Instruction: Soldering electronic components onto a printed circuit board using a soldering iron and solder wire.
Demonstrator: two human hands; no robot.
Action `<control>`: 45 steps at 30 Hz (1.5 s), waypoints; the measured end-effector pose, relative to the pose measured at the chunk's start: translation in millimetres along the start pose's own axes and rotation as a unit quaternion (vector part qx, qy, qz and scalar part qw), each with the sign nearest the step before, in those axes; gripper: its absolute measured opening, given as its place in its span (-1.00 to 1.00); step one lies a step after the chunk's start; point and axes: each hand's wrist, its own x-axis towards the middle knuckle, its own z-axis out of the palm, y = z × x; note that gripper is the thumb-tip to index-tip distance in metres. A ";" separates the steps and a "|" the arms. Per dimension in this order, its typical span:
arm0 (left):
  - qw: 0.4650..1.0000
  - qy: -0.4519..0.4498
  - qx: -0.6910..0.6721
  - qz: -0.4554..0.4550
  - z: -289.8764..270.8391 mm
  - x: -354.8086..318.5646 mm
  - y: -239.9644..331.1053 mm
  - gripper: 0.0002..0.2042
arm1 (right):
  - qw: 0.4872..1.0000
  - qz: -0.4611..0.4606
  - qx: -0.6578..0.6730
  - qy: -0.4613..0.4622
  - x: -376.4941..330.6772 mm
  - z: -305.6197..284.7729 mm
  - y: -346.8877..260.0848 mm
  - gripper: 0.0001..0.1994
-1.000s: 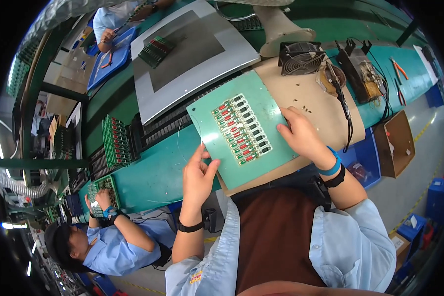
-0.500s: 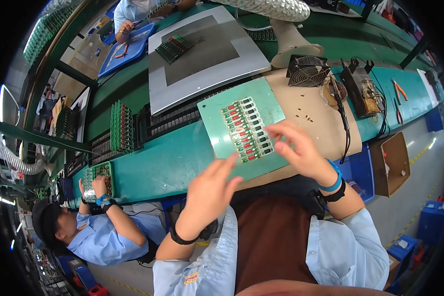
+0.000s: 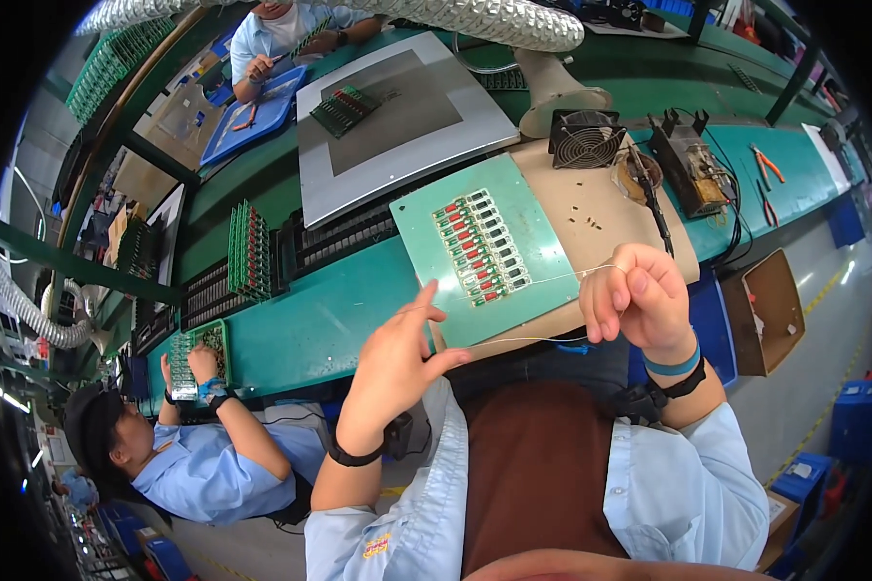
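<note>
A green circuit board panel (image 3: 484, 257) with rows of red and dark components lies tilted on a tan mat (image 3: 601, 208) on the green bench. My left hand (image 3: 397, 363) is at the panel's near left corner, thumb and fingers pinched on a thin pale wire (image 3: 513, 341). My right hand (image 3: 639, 295) is closed just off the panel's right edge, and the wire runs from it in two strands, one across the panel and one toward my left hand.
A small black fan (image 3: 584, 138), a soldering iron (image 3: 649, 194) on its stand and a metal fixture (image 3: 692, 165) stand behind the mat. A grey tray (image 3: 397, 121) lies farther back. A person (image 3: 194, 455) at my left handles a green board; a cardboard box (image 3: 770, 310) sits at my right.
My head has turned, so the bench appears lower and larger. My right hand has left the panel and pulled back to its right edge. A thin wire now stretches between both hands.
</note>
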 end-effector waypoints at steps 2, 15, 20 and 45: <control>0.998 0.033 -0.044 0.002 -8.3 -2.8 -1.8 0.06 | 1.000 0.001 -0.012 0.009 -7.5 -5.4 -3.6 -0.65; 0.968 0.052 -0.238 0.065 -6.1 -6.9 38.3 -0.25 | 0.949 0.077 -0.269 -0.142 17.1 26.6 35.3 -0.85; 0.957 0.129 -0.159 0.203 6.2 5.8 27.5 -0.75 | 0.916 0.164 -0.316 -0.186 26.4 24.2 42.0 -0.88; 0.961 0.081 -0.120 0.234 -18.5 67.5 25.8 -0.85 | 0.957 0.019 -0.272 -0.101 42.3 -21.0 66.2 -0.83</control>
